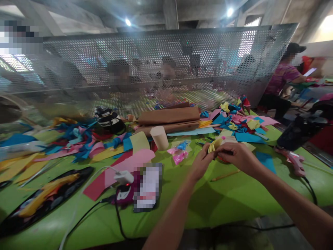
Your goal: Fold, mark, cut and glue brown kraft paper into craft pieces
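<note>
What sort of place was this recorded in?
Probably a craft workshop, judging by the coloured sheets and scraps strewn over the green table, the pink glue gun at its right, and other people visible through the perforated metal screen.

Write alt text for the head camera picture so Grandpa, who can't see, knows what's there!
A person's left grip and right grip meet at a small yellow piece over a green table. Bright scraps and a glue gun lie around; behind stands a holed screen.
</note>
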The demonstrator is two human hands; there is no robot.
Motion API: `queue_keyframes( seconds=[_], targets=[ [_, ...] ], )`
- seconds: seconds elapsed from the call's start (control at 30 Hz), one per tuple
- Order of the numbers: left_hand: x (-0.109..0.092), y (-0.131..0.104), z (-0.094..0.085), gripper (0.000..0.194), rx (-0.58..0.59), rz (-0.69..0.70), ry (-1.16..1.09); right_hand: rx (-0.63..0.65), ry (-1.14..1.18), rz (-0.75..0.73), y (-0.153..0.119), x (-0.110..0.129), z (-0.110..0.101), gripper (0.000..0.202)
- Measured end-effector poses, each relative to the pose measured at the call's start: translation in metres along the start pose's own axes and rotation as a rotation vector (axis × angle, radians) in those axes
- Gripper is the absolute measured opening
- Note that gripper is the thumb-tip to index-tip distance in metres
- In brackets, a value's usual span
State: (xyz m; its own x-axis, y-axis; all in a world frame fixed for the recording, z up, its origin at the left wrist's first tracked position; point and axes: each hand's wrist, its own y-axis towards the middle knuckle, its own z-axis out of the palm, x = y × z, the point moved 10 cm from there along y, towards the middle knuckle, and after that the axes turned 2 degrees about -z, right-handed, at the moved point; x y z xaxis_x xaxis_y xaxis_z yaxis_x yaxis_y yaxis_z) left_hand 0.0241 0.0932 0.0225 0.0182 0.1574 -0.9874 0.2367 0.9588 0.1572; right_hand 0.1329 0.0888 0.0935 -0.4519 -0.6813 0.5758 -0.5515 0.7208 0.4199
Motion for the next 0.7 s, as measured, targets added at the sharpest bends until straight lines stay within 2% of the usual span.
queue_keyframes(
  seconds=[0.3,0.53,0.7],
  targets=[
    [0.008,-0.002,-0.003,0.035,-0.019,-0.087,-0.084,0.100,-0.008,-0.038,0.000,0.004,0.002,0.017],
    [0.010,-0.002,0.000,0.038,-0.003,-0.115,-0.098,0.125,-0.047,-0.072,-0.001,0.009,0.002,0.017],
    [0.007,-0.001,0.006,0.034,0.053,-0.097,-0.073,0.151,-0.039,-0.129,-0.002,0.015,0.004,0.019]
  ],
)
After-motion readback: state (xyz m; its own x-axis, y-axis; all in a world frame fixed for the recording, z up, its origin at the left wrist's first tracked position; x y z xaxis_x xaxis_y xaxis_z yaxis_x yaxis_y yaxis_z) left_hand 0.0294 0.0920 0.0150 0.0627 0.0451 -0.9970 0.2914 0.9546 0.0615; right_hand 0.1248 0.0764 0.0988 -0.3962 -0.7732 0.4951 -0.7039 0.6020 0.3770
